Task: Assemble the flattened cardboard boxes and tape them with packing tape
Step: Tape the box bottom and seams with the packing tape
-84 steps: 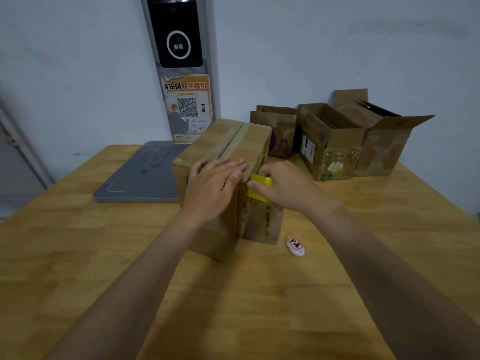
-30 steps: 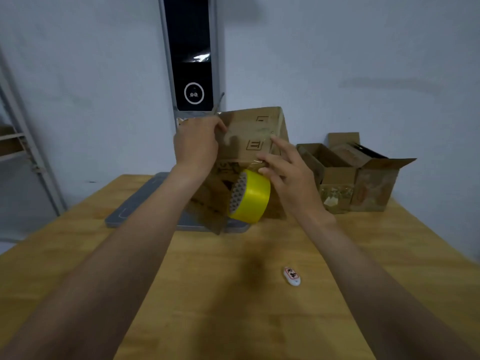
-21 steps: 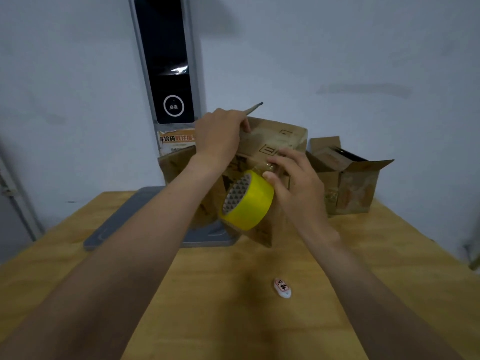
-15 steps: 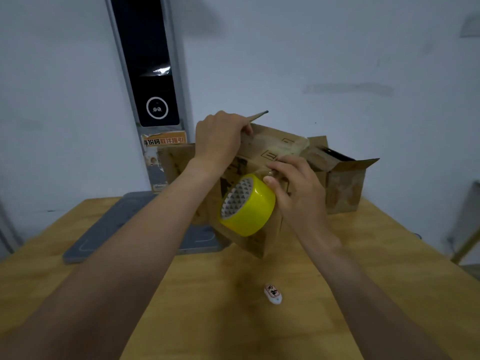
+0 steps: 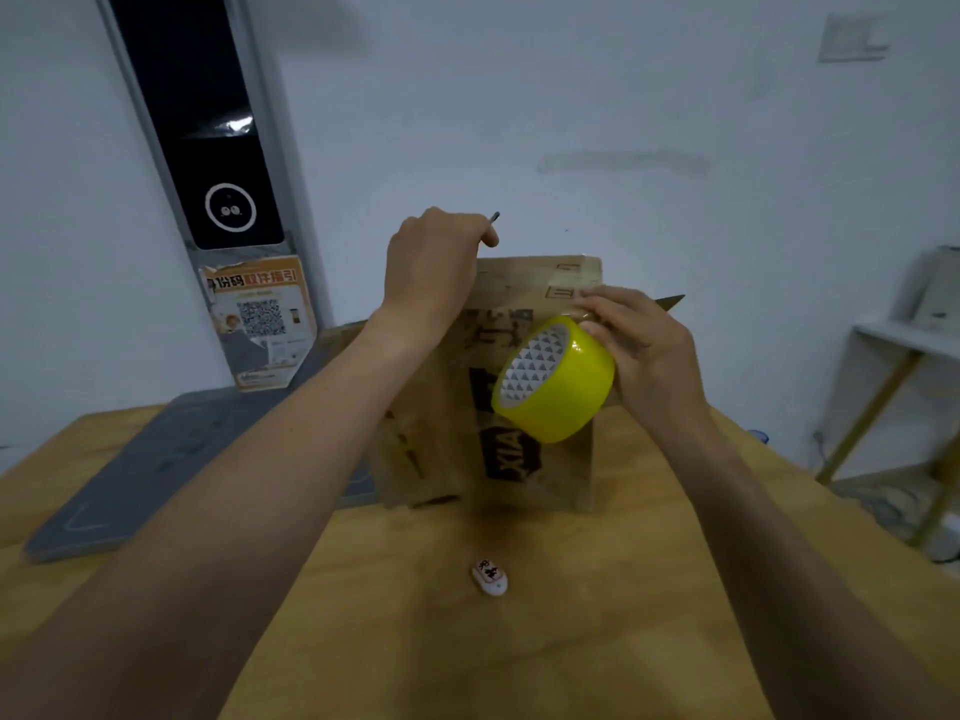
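Box: a cardboard box (image 5: 441,439) is held upright over the far side of the tabletop (image 5: 571,646), printed face turned toward the camera; whether its lower edge rests on the wood cannot be told.
Left grip: the left grip (image 5: 434,262) is closed over the box's upper left edge, fingers curled behind the cardboard.
Right grip: the right grip (image 5: 647,350) is closed round a yellow tape roll (image 5: 553,379), with fingertips (image 5: 589,304) laid against the box near its upper right corner.
Key relation: the roll is pressed to the near face just left of the right grip, and the box's long axis runs vertically, so the top edge lies just above those fingertips. The right grip is judged the nearer for carrying tape over it, while the box is steadied by the left.
Nearby: a small white object (image 5: 490,578) lies on the tabletop, below the box.
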`<state>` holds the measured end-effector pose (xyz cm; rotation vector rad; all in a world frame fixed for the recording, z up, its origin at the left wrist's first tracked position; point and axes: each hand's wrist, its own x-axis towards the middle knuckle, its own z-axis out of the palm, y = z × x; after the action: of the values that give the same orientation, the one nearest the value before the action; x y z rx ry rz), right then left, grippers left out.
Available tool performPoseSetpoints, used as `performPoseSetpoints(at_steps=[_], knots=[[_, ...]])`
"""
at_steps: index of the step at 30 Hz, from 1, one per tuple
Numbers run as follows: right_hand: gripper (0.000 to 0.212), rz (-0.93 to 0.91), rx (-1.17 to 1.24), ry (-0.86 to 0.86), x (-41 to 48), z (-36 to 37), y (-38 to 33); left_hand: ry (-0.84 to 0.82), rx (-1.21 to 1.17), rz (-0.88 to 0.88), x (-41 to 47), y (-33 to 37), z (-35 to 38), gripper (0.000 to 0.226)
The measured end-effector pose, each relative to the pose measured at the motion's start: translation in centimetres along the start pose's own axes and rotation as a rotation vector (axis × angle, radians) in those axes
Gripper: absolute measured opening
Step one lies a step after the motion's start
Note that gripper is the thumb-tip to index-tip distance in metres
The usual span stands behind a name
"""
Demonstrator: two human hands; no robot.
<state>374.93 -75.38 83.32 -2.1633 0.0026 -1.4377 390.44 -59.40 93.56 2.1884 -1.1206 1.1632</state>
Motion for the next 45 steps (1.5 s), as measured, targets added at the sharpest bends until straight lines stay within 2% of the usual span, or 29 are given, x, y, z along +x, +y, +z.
performPoseSetpoints(at_steps=[6,11,15,19,20,22,23,25,27,32,36,40,45], knots=[[0.023,0.029,-0.107,-0.081,-1.9,-2.1,1.6,-0.16,-0.11,0.037,-2.3,2.8,3.9,0.03],[0.024,0.08,-0.171,-0.114,-2.7,-1.3,2.4,-0.264,-0.259,-0.014,-2.5,3.7,5.6,0.013],[0.019,0.072,-0.18,-0.123,-1.9,-0.5,2.6,-0.426,-0.424,-0.095,-3.0,2.9,5.0,0.023],[0.015,0.087,-0.122,-0.14,-1.9,0.5,2.6,-0.282,-0.521,-0.161,-4.9,3.1,2.3,0.023],[0.015,0.087,-0.135,-0.143,-1.8,0.7,2.6,-0.315,-0.569,-0.211,-5.7,3.6,1.5,0.031],[0.016,0.097,-0.159,-0.149,-1.7,1.0,2.7,-0.493,-0.621,-0.293,-7.5,4.6,0.6,0.053],[0.016,0.105,-0.168,-0.152,-1.7,1.2,2.7,-0.591,-0.626,-0.307,-8.2,5.0,0.4,0.056],[0.018,0.115,-0.179,-0.139,-1.7,1.4,2.6,-0.728,-0.731,-0.328,-9.0,5.6,0.4,0.046],[0.025,0.138,-0.18,-0.102,-1.7,1.7,2.3,-0.792,-0.831,-0.355,-9.1,5.6,0.1,0.039],[0.035,0.169,-0.377,-0.02,-1.3,2.9,1.7,-0.845,-0.798,-0.343,-8.1,5.6,0.1,0.04],[0.034,0.138,-0.452,0.005,-1.1,3.2,1.6,-0.888,-0.66,-0.358,-7.1,4.5,0.7,0.041],[0.038,0.105,-0.491,0.025,-1.2,3.9,1.5,-0.999,-0.554,-0.38,-7.5,2.4,1.8,0.028],[0.044,0.048,-0.507,0.054,-1.8,4.1,1.8,-1.074,-0.687,-0.32,-7.4,1.1,2.9,0.021]])
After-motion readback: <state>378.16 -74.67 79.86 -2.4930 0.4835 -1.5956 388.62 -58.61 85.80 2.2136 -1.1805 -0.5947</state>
